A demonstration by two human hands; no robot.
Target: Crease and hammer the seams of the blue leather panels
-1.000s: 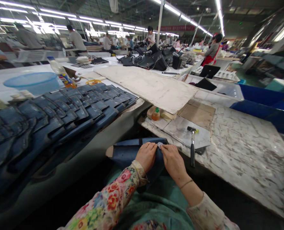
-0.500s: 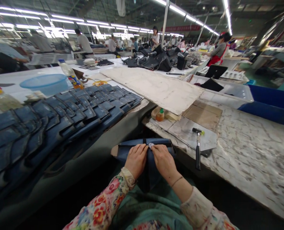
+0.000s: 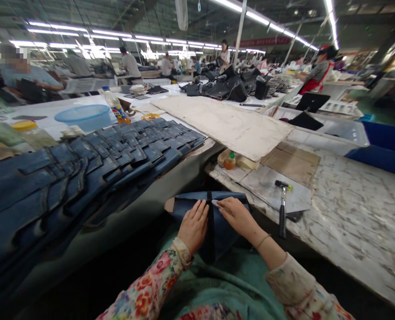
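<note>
One blue panel (image 3: 226, 233) lies crosswise; the left hand (image 3: 193, 226) rests on it, fingers nearly flat together, while the right hand (image 3: 239, 218) pinches a small pale scrap (image 3: 215, 202) beside the black strip (image 3: 211, 233).

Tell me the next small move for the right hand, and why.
I'd probably press the small pale thing a little farther right along the blue piece: the right hand holds it at the fingertips just right of the black strip, while the left hand lies on the piece, seemingly steadying it.
</note>
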